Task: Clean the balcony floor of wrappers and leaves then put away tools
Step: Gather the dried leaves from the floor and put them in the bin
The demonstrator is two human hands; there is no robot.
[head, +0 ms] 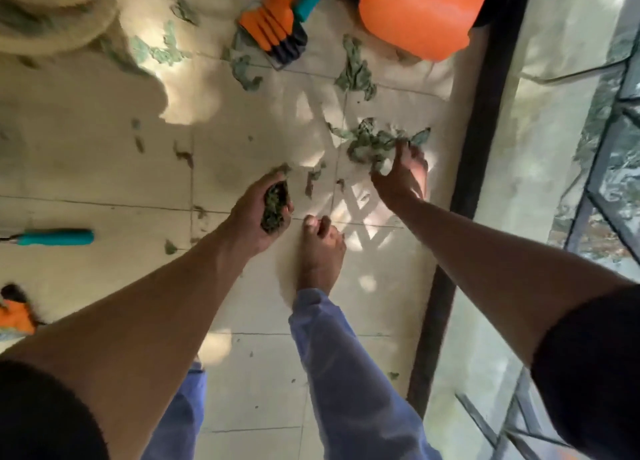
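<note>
My left hand (258, 213) is cupped palm up around a dark green handful of leaves (275, 206). My right hand (400, 175) reaches down to the tiled floor, and its fingers curl into a loose pile of dry leaves (372, 141) near the black rail base. More leaf clumps (355, 70) and small scraps (313, 179) lie scattered over the pale tiles. An orange and black hand rake with a teal handle (277, 23) lies at the top. A teal tool handle (55, 237) lies at the left.
An orange bucket (420, 12) stands at the top right by the black railing post (481, 113). My bare foot (320, 251) is planted between my hands. An orange and black object (15, 312) shows at the left edge. A pale round pot (52, 9) fills the top left.
</note>
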